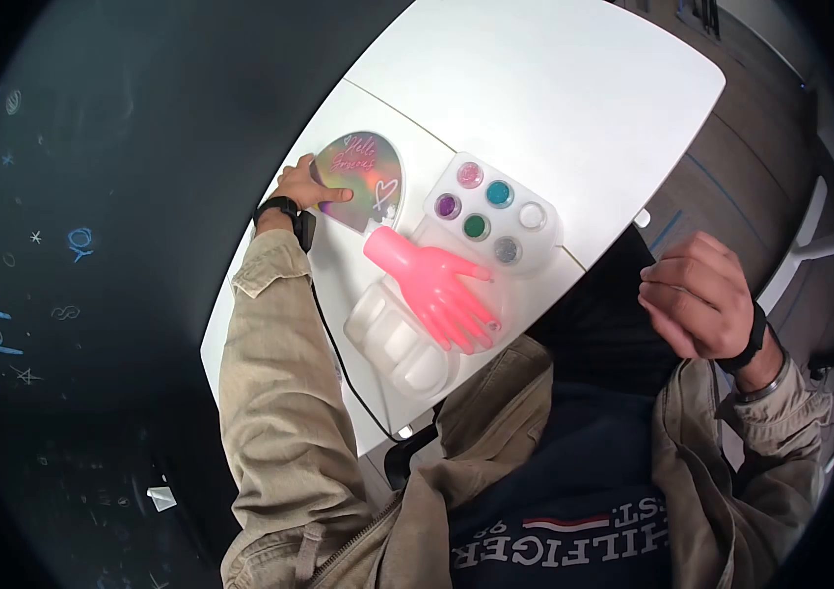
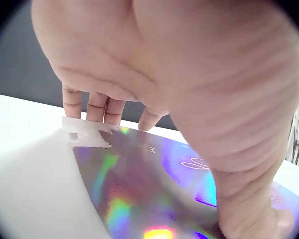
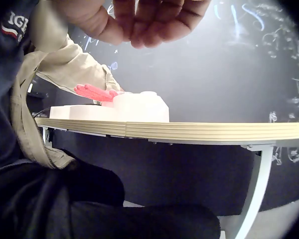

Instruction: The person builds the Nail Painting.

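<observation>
On the white table lies a rounded holographic card (image 1: 370,169) printed with "Hello" lettering and a heart. My left hand (image 1: 307,187) is spread at its left edge, the thumb resting across its surface. In the left wrist view, fingers (image 2: 97,107) reach down at the card's far edge, by a pale tab with a cut-out; their tips are partly hidden. My right hand (image 1: 699,294) hovers off the table's near side, its fingers loosely curled around nothing. Between the hands a bright pink model hand (image 1: 431,285) lies palm-down across white molded trays.
A white tray (image 1: 546,234) carries several glitter pots, including a teal pot (image 1: 499,193) and a purple pot (image 1: 447,206). Nearer me sits a compartmented white tray (image 1: 402,344). A black cable (image 1: 340,365) runs beside my left sleeve. A dark chalkboard wall (image 1: 93,324) borders the table's left side.
</observation>
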Demonstrator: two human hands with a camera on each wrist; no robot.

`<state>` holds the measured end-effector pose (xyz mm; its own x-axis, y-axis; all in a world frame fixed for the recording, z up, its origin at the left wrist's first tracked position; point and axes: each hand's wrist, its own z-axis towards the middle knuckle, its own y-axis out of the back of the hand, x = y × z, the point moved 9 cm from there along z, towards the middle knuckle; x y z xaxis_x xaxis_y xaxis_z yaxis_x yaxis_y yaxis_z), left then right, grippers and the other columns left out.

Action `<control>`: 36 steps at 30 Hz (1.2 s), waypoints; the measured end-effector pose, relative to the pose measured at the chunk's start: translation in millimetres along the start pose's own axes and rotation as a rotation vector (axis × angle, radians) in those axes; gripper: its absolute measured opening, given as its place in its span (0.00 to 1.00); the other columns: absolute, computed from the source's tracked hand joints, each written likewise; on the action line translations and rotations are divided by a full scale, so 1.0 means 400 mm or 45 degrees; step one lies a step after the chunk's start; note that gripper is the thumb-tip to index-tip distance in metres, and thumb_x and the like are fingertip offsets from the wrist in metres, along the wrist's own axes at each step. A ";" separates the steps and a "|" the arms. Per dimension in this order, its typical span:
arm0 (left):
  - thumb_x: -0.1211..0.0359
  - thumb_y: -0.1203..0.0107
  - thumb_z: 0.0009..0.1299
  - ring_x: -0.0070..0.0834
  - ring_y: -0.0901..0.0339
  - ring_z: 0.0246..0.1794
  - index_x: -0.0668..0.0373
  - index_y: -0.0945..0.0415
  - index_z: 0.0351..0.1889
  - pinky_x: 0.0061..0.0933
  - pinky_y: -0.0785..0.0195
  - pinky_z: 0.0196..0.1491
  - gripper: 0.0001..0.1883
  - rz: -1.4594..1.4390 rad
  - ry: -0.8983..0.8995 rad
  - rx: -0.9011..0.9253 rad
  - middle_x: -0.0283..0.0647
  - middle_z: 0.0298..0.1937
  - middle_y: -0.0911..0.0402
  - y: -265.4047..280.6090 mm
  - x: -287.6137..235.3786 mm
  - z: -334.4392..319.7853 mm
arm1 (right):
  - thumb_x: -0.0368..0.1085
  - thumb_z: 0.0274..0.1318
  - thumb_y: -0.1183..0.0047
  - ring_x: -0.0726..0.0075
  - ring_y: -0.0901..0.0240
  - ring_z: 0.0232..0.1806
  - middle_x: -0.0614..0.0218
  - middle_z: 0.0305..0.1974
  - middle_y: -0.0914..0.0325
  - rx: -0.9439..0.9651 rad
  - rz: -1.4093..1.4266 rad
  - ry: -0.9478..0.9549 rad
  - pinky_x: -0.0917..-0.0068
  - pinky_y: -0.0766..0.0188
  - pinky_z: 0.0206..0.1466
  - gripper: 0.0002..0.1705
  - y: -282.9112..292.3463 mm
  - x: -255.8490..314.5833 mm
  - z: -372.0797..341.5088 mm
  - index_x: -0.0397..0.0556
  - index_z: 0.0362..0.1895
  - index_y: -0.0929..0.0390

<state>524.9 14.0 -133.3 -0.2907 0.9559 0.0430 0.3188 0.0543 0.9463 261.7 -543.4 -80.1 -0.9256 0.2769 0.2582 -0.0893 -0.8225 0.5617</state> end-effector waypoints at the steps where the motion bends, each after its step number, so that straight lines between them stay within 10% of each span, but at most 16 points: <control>1: 0.36 0.08 0.36 0.55 0.35 0.85 0.56 0.36 0.87 0.55 0.35 0.84 0.78 0.014 0.045 -0.023 0.60 0.80 0.27 -0.002 0.011 -0.009 | 0.26 0.47 0.26 0.53 0.16 0.37 0.56 0.38 0.15 0.000 -0.007 0.002 0.59 0.21 0.37 0.10 0.001 0.002 0.000 0.38 0.35 0.13; 7: 0.40 0.08 0.46 0.49 0.14 0.66 0.66 0.35 0.82 0.47 0.19 0.70 0.70 -0.235 -0.003 -0.254 0.55 0.68 0.16 0.028 0.103 -0.023 | 0.26 0.47 0.26 0.54 0.16 0.38 0.57 0.38 0.15 -0.004 -0.022 0.039 0.60 0.20 0.39 0.10 0.007 0.009 0.002 0.38 0.36 0.12; 20: 0.66 0.28 0.79 0.25 0.20 0.44 0.62 0.26 0.53 0.32 0.24 0.50 0.17 -0.934 -0.371 -1.296 0.39 0.45 0.14 0.181 0.156 -0.520 | 0.26 0.50 0.26 0.54 0.16 0.38 0.60 0.39 0.15 0.136 0.007 0.135 0.60 0.20 0.41 0.10 -0.037 0.063 0.074 0.43 0.38 0.11; 36: 0.71 0.36 0.85 0.18 0.18 0.53 0.63 0.22 0.63 0.26 0.23 0.60 0.13 -1.902 -0.514 -0.742 0.34 0.54 0.12 -0.057 0.051 -0.701 | 0.31 0.56 0.25 0.35 0.25 0.68 0.51 0.69 0.23 0.470 -0.119 -0.070 0.43 0.22 0.69 0.33 -0.158 0.095 0.167 0.49 0.67 0.16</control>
<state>258.6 -48.6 -64.3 0.2583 0.1752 -0.9501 -0.3960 0.9162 0.0613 256.9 -447.7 -53.5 -0.8976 0.3770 0.2286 -0.0249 -0.5609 0.8275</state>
